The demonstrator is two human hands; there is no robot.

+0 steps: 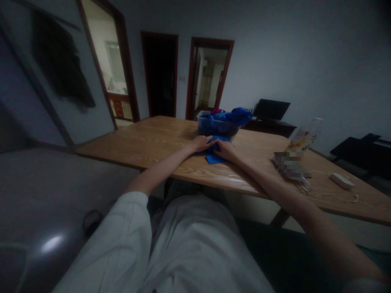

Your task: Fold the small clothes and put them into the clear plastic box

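A crumpled blue piece of thin material (214,158), a cloth or a bag, lies on the wooden table just in front of me. My left hand (201,143) rests on its left side, with the fingers closed over the material. From the right, my right hand (226,149) has its fingers bent onto the same piece, and the two hands' fingertips nearly meet. Part of the material is hidden under both hands; a flat blue corner sticks out toward me. Right behind the hands stands a clear plastic box (218,127) heaped with blue bundles (240,116) and something pink.
The wooden table (165,130) stretches out on both sides. To the right are a clear printed bottle or bag (305,136), a blurred-out item (290,167) and a white object with a cord (342,180). A dark screen (271,110) stands by the far wall.
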